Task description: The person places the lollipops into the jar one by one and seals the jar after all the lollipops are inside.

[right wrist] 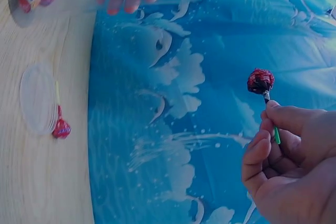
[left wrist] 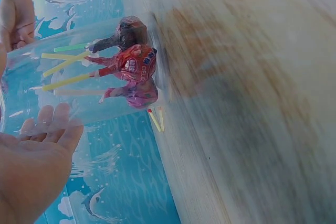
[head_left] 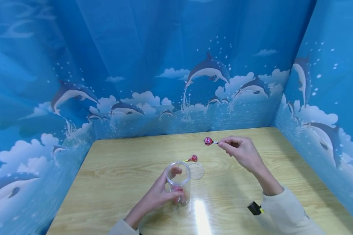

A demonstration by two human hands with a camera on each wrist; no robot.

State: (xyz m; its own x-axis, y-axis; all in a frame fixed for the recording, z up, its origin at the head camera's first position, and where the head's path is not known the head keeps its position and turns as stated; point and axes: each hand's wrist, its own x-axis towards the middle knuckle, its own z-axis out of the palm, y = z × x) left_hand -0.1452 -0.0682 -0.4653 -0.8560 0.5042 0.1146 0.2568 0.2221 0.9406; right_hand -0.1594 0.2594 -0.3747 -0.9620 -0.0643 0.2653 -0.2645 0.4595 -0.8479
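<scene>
In the head view my left hand grips a clear plastic jar, its round mouth uncovered. Several wrapped lollipops lie heads-down at the bottom of the jar, their yellow, green and pale sticks pointing toward the mouth. To the right and farther back, my right hand holds up one lollipop in a dark red wrapper. Thumb and fingertips pinch its green stick just below the head, as the right wrist view shows. This lollipop is in the air, apart from the jar.
Behind the jar a red lollipop with a yellow stick lies on the wooden table, beside a clear round lid. A small black object with a yellow part is near the right sleeve. Blue dolphin-print curtains enclose the table.
</scene>
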